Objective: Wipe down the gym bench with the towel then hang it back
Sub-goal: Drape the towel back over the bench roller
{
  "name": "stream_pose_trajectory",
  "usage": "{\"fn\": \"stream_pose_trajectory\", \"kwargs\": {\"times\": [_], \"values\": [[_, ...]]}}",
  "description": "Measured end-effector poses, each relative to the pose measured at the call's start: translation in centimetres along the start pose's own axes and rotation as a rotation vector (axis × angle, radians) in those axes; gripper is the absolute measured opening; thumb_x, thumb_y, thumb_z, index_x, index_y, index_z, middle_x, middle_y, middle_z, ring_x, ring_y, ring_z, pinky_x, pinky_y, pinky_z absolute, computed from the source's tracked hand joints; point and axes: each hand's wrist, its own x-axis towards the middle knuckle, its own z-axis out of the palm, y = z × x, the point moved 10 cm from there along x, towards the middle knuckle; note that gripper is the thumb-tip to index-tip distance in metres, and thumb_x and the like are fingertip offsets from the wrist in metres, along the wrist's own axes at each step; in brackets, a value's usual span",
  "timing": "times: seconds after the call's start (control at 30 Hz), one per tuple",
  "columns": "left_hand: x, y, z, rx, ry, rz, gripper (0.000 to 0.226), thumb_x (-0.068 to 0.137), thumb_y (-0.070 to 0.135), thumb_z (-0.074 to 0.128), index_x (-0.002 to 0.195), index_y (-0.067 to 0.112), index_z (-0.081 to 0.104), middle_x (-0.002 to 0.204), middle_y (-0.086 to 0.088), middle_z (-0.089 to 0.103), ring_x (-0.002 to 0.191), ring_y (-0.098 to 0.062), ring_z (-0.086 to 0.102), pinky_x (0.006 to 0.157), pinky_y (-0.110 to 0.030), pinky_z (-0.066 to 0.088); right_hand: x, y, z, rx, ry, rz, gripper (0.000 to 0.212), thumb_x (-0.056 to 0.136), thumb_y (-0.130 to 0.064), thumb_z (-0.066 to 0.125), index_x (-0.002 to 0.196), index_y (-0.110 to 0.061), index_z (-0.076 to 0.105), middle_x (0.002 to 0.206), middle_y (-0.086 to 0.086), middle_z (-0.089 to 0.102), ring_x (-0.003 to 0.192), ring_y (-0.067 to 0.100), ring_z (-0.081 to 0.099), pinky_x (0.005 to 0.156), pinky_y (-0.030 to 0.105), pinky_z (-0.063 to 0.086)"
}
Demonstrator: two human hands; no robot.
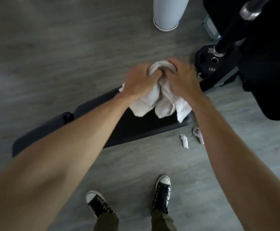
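Note:
A white towel (pixel 162 102) is bunched between both hands, its loose ends hanging down over the right end of the black padded gym bench (pixel 135 129). My left hand (pixel 137 80) grips the towel from the left and my right hand (pixel 182 77) grips it from the right, knuckles nearly touching. The bench runs from lower left to upper right across the grey floor, partly hidden by my left forearm. Whether the towel touches the pad cannot be told.
A black weight plate (pixel 209 62) on a barbell rack stands at the upper right, next to dark equipment (pixel 269 64). A white cylinder (pixel 167 15) stands at the top. A crumpled tissue (pixel 184 140) and a white controller (pixel 197 134) lie on the floor by the bench. My sneakers (pixel 162 192) are below.

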Motion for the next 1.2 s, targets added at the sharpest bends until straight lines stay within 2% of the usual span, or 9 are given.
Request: {"fn": "stream_pose_trajectory", "kwargs": {"times": [0.2,0.33,0.43,0.6,0.77,0.9,1.0,1.07,1.2], "values": [[0.0,9.0,-9.9,-0.012,0.036,0.096,0.026,0.082,0.04,0.056,0.068,0.02,0.062,0.056,0.008,0.057,0.051,-0.007,0.05,0.055,-0.027,0.039,1.2,-9.7,-7.4,0.069,-0.02,-0.056,0.011,0.093,-0.03,0.058,0.094,-0.022,0.065,0.08,-0.009,0.068,0.076,0.007,0.064,0.077,0.04,0.056],[0.3,16.1,-16.6,-0.001,0.049,0.18,0.03,0.077,0.045,0.056,0.068,0.018,0.065,0.06,0.005,0.063,0.059,-0.017,0.059,0.057,-0.036,0.046,-0.1,-14.5,-12.5,0.036,-0.181,0.05,0.077,0.071,-0.052,0.077,0.138,-0.042,0.043,0.125,-0.008,0.064,0.115,0.018,0.062,0.098,0.043,0.054],[0.9,23.0,-20.4,0.055,-0.015,0.268,0.045,0.073,0.054,0.053,0.078,0.012,0.069,0.071,-0.006,0.07,0.069,-0.024,0.067,0.065,-0.045,0.052,-1.4,-18.2,-18.0,-0.099,-0.092,0.08,0.108,0.052,-0.052,0.085,0.146,-0.039,0.032,0.13,-0.004,0.061,0.117,0.024,0.062,0.097,0.045,0.052],[0.6,36.6,-23.5,0.173,-0.19,0.485,0.055,0.073,0.057,0.053,0.085,0.006,0.068,0.078,-0.012,0.073,0.076,-0.027,0.069,0.068,-0.042,0.052,-3.1,-23.5,-30.7,-0.356,0.24,0.184,0.059,0.078,-0.037,0.074,0.131,-0.023,0.054,0.117,0.008,0.069,0.106,0.037,0.065,0.074,0.037,0.044],[-0.3,50.4,-22.2,0.192,-0.388,0.668,0.038,0.081,0.055,0.067,0.103,0.024,0.072,0.095,0.005,0.075,0.092,-0.019,0.071,0.084,-0.043,0.057,-5.5,-25.8,-43.8,-0.358,0.519,0.259,0.027,0.073,-0.036,0.064,0.097,-0.027,0.066,0.082,-0.002,0.065,0.083,0.03,0.066,0.065,0.033,0.043],[-0.7,59.6,-19.1,0.261,-0.453,0.78,0.103,0.076,0.064,0.083,0.16,0.033,0.032,0.142,0.009,0.056,0.129,-0.014,0.057,0.107,-0.032,0.045,-7.0,-23.6,-53.8,-0.382,0.649,0.352,0.021,0.072,-0.033,0.059,0.088,-0.022,0.068,0.085,0.004,0.069,0.084,0.033,0.066,0.066,0.033,0.043],[-0.9,65.0,-14.3,0.564,-0.394,0.85,0.142,0.061,0.08,0.076,0.166,0.031,-0.005,0.163,-0.003,0.042,0.141,-0.029,0.052,0.11,-0.044,0.045,-7.6,-21.8,-61.3,-0.394,0.74,0.38,0.012,0.075,-0.028,0.059,0.079,-0.019,0.066,0.074,0.001,0.067,0.077,0.029,0.068,0.062,0.031,0.048],[0.3,68.5,-12.1,0.69,-0.245,0.905,0.137,0.066,0.065,0.08,0.163,0.032,-0.012,0.152,-0.011,0.051,0.124,-0.035,0.063,0.094,-0.044,0.052,-7.6,-21.2,-65.6,-0.407,0.775,0.366,0.014,0.075,-0.027,0.058,0.081,-0.02,0.068,0.071,-0.001,0.066,0.073,0.026,0.068,0.058,0.029,0.046],[2.7,76.9,-10.0,0.545,0.042,1.058,0.082,0.082,0.034,0.075,0.152,0.023,0.034,0.123,-0.011,0.066,0.103,-0.036,0.067,0.072,-0.037,0.04,-7.9,-19.8,-73.7,-0.52,0.85,0.348,0.024,0.081,-0.023,0.056,0.097,-0.021,0.073,0.086,0.006,0.072,0.079,0.029,0.064,0.062,0.03,0.039]]}}
